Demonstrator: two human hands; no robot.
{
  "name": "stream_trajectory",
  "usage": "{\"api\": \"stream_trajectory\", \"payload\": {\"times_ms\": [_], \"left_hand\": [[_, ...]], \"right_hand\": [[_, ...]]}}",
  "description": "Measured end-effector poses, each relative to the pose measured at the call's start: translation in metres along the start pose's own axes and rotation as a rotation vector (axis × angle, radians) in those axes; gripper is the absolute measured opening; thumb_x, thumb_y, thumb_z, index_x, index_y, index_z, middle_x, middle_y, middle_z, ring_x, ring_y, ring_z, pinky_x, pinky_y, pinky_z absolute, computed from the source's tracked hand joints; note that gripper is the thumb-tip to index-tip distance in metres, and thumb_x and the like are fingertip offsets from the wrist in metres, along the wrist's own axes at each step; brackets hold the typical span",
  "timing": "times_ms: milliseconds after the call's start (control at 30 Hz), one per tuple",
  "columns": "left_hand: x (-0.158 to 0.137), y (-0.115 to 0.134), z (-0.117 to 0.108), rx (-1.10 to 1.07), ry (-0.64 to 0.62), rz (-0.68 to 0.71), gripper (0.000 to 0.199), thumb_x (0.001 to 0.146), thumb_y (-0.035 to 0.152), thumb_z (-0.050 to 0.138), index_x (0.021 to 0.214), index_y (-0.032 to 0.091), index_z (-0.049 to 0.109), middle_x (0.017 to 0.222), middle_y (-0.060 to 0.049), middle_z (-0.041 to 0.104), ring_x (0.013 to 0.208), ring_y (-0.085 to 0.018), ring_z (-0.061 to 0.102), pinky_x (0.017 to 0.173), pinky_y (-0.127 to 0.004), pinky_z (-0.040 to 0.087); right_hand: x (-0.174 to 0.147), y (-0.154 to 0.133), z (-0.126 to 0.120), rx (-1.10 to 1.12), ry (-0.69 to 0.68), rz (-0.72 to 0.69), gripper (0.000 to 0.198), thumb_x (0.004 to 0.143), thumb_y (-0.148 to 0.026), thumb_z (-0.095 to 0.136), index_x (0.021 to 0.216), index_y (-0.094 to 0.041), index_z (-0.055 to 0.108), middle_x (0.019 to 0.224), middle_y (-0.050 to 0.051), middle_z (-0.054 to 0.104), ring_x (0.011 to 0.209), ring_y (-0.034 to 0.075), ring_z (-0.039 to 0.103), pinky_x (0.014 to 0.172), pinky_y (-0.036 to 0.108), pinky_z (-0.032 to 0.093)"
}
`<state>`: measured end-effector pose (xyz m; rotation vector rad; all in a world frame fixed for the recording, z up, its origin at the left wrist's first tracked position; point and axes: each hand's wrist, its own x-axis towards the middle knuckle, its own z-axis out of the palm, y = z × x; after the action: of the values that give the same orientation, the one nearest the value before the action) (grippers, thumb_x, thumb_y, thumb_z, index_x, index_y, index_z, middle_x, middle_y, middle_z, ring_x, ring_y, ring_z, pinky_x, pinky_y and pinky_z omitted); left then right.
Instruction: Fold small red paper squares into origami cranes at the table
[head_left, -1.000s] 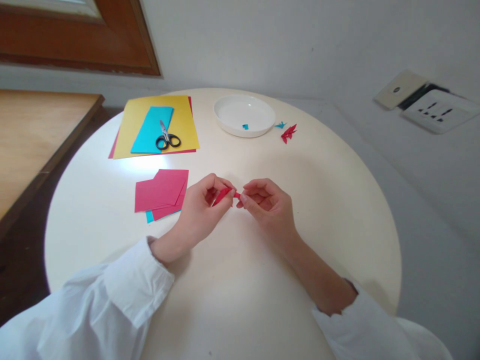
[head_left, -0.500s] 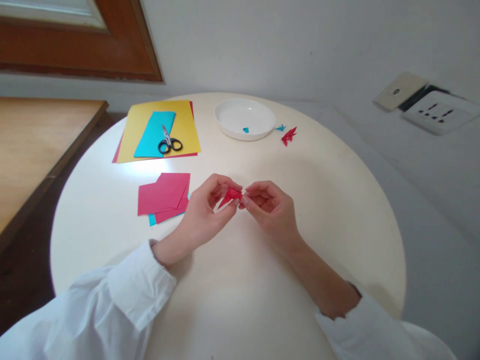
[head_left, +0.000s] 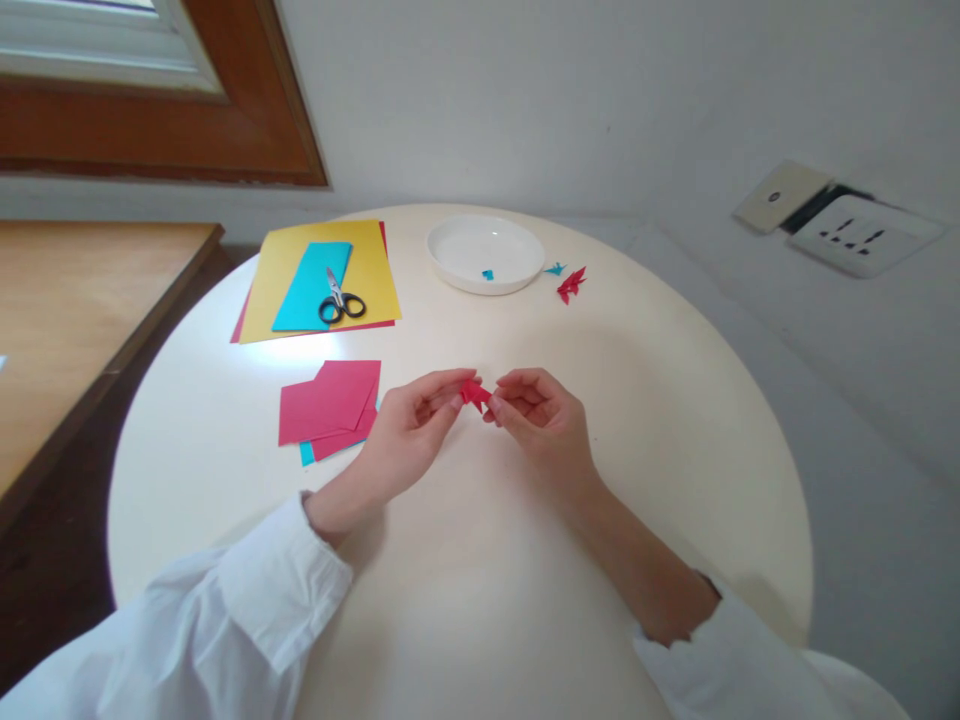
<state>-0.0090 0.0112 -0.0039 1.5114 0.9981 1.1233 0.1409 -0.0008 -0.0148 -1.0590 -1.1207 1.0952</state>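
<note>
A small folded red paper figure (head_left: 475,394) is held over the middle of the table, pinched from both sides. My left hand (head_left: 411,425) grips its left end between thumb and fingers. The thumb and fingertips of my right hand (head_left: 546,425) close on its right end. Part of the paper is hidden behind the fingertips. Left of my left hand lie red paper squares (head_left: 330,400), overlapping, with blue paper (head_left: 307,454) showing underneath.
At the back left, black-handled scissors (head_left: 342,304) rest on folded blue paper (head_left: 300,290) over a yellow sheet (head_left: 375,270). A white dish (head_left: 486,287) holds a blue scrap (head_left: 487,274). Beside it lie a small blue folded piece (head_left: 555,269) and red folded figures (head_left: 571,286).
The red figure has turned in my fingers, and its long point at the left no longer shows. My left hand has shifted its grip on it. The view has tilted up slightly.
</note>
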Motion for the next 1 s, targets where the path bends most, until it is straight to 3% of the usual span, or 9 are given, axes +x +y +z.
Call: {"api": "stream_trajectory", "payload": {"times_ms": [533, 1000], "left_hand": [[-0.002, -0.012, 0.002, 0.137, -0.031, 0.087, 0.026, 0.082, 0.018, 0.052, 0.105, 0.013, 0.063, 0.104, -0.011, 0.07, 0.092, -0.018, 0.067, 0.079, -0.027, 0.055], [-0.003, -0.013, 0.001, 0.226, -0.031, 0.152, 0.026, 0.083, 0.023, 0.051, 0.105, 0.013, 0.063, 0.104, -0.012, 0.069, 0.095, -0.019, 0.066, 0.08, -0.027, 0.054]], "right_hand": [[-0.001, 0.003, 0.002, 0.075, -0.027, 0.043, 0.034, 0.061, -0.031, 0.076, 0.087, -0.021, 0.057, 0.069, -0.003, 0.066, 0.065, 0.012, 0.065, 0.068, 0.028, 0.055], [-0.001, 0.001, 0.001, 0.022, 0.006, 0.027, 0.032, 0.06, -0.033, 0.078, 0.08, -0.02, 0.057, 0.065, -0.002, 0.066, 0.063, 0.013, 0.065, 0.064, 0.027, 0.054]]}}
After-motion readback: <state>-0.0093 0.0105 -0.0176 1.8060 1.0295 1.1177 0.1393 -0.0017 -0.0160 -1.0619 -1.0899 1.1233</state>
